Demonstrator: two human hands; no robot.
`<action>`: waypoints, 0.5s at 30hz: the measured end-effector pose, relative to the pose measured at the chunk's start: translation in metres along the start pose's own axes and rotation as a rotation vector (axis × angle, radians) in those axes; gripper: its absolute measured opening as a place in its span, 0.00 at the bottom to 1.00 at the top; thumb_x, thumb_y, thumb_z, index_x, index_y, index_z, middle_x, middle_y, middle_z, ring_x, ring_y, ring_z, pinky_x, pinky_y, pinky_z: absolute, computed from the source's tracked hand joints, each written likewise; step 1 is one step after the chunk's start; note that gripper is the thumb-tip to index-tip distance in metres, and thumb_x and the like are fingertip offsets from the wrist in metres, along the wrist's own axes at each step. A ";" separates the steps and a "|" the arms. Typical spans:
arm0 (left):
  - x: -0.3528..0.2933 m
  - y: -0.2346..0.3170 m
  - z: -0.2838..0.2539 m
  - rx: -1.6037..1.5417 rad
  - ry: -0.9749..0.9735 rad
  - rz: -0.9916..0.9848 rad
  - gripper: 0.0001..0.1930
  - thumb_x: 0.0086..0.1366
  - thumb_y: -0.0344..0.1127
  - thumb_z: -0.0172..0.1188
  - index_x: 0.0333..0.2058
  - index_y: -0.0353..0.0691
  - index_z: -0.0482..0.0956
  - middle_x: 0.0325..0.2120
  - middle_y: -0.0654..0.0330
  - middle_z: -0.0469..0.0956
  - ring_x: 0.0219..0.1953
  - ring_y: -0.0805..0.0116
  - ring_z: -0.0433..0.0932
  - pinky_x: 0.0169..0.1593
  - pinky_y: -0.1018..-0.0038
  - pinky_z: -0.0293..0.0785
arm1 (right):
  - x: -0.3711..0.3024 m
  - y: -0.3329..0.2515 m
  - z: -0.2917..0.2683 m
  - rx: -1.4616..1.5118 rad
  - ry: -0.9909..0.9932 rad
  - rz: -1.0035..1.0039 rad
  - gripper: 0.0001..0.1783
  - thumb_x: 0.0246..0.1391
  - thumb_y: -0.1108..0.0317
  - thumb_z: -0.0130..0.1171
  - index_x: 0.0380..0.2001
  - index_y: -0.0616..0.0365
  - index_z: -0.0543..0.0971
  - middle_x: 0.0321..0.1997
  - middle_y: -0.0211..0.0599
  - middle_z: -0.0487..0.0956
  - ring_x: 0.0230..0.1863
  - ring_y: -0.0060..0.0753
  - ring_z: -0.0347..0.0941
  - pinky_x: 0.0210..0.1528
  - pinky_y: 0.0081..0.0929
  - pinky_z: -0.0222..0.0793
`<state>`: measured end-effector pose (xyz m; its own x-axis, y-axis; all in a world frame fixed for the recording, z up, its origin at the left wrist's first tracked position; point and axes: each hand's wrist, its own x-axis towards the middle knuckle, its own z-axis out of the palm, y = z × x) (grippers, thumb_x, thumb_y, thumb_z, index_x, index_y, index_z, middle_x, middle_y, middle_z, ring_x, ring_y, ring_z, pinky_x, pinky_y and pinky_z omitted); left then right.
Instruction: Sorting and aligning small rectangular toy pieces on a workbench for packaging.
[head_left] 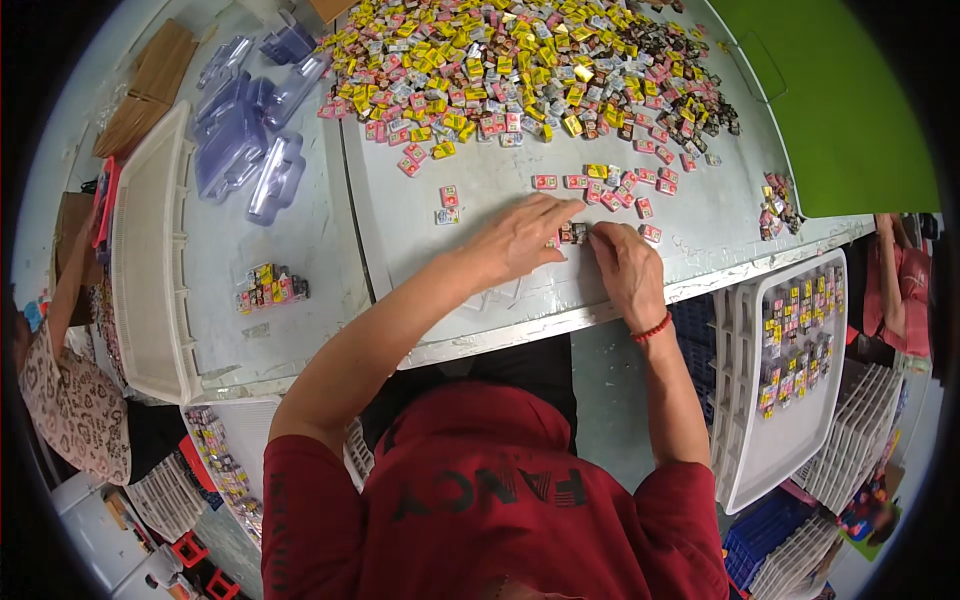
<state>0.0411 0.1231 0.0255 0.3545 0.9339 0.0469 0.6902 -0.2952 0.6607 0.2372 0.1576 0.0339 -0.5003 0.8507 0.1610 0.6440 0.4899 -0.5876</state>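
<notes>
A short row of small dark and pink boxes (573,233) lies on the table between my two hands. My left hand (520,238) reaches over its left end, fingers stretched forward and thumb apart, with the row partly between them. From the right, my right hand (632,268) has its fingers curled together, their tips close against the row's dark end. What those fingertips hold, if anything, is hidden. A clear plastic tray (492,298) lies beneath my left wrist, near the table edge. Just beyond my hands are loose pink boxes (610,200), with a yellow one among them.
A large heap of small boxes (520,65) covers the table's far side. Clear bluish plastic packs (235,140) pile at left, above a grouped stack of boxes (270,287). White crates (150,250) (735,400) stand at both sides. A green board (830,100) lies far right. Other people are at both edges.
</notes>
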 end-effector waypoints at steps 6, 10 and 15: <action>-0.045 -0.035 -0.067 0.040 0.219 -0.038 0.29 0.51 0.40 0.68 0.51 0.39 0.71 0.49 0.51 0.74 0.48 0.49 0.73 0.54 0.63 0.68 | 0.007 0.007 -0.018 -0.055 -0.100 -0.199 0.35 0.40 0.67 0.71 0.54 0.56 0.70 0.52 0.44 0.73 0.43 0.44 0.76 0.41 0.31 0.74; -0.082 -0.038 -0.080 0.057 0.155 -0.182 0.30 0.49 0.44 0.69 0.50 0.38 0.72 0.50 0.51 0.73 0.51 0.49 0.71 0.56 0.63 0.66 | 0.008 0.003 -0.002 -0.162 -0.066 -0.291 0.37 0.39 0.64 0.71 0.55 0.56 0.70 0.54 0.45 0.72 0.47 0.46 0.75 0.44 0.33 0.74; -0.124 -0.018 -0.044 0.223 0.183 0.005 0.36 0.46 0.47 0.70 0.52 0.35 0.70 0.54 0.53 0.68 0.58 0.52 0.63 0.60 0.60 0.59 | 0.005 -0.008 -0.001 -0.129 -0.124 -0.154 0.35 0.40 0.64 0.70 0.54 0.58 0.71 0.54 0.46 0.72 0.49 0.48 0.74 0.47 0.35 0.73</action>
<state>-0.0435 0.0214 0.0410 0.2528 0.9471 0.1978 0.8175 -0.3184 0.4798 0.2300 0.1584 0.0399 -0.6604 0.7382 0.1375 0.6192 0.6390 -0.4564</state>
